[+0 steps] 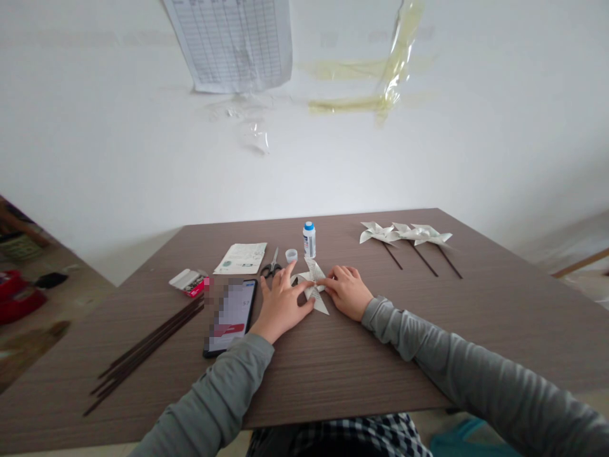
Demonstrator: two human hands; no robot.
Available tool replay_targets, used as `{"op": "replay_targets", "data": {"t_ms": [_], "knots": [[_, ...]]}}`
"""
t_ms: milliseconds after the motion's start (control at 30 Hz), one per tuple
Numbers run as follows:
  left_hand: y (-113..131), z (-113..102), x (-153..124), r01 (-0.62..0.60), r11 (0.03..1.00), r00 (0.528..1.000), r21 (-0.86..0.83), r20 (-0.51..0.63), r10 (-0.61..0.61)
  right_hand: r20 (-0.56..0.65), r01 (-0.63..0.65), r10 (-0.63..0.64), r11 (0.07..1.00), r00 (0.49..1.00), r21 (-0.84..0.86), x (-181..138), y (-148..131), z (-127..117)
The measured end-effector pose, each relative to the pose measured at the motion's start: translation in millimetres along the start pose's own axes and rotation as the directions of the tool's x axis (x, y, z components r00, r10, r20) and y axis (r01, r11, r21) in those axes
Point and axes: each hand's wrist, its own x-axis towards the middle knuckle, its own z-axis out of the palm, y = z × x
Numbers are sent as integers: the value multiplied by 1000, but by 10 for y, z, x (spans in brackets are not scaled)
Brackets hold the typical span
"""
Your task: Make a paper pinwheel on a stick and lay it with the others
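A white paper pinwheel (318, 303) with printed marks lies on the table in front of me. My left hand (280, 301) holds it from the left, thumb and index finger on its blades, the other fingers spread. From the right, my right hand (349, 292) has its index finger pressed at the pinwheel's centre, with the remaining fingers curled. Whether a stick lies under the paper cannot be seen. Just behind it stands a white glue bottle (309, 242) with a blue cap. A small translucent cup or lid (291, 255) and scissors (271, 266) sit beyond my left hand.
On the brown table (304, 393), a phone (231, 317) and several dark sticks (147, 346) lie left, near an open small box (190, 281) and stacked paper sheets (241, 258). Finished-looking pinwheels (431, 235) on sticks lie at the back right. A wall (304, 171) rises behind.
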Motion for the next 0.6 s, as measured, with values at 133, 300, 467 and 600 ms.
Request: {"op": "replay_targets", "data": {"t_ms": [133,300,467,600], "knots": [[29,-52,3,3,999,1000,33,12,-3,-2,1,-1,1000,1000,-3,-8,9,7],[40,-60,4,-1,999,1000,33,10,1,14,3,-2,1000,1000,-25,-1,-23,-35],[-4,-5,-6,18,1000,1000,11,-23,-17,78,-28,32,998,996,-58,3,-112,-125],[-19,5,-14,2,1000,1000,-1,-31,-2,98,-44,51,997,994,-68,-4,-148,-143]]}}
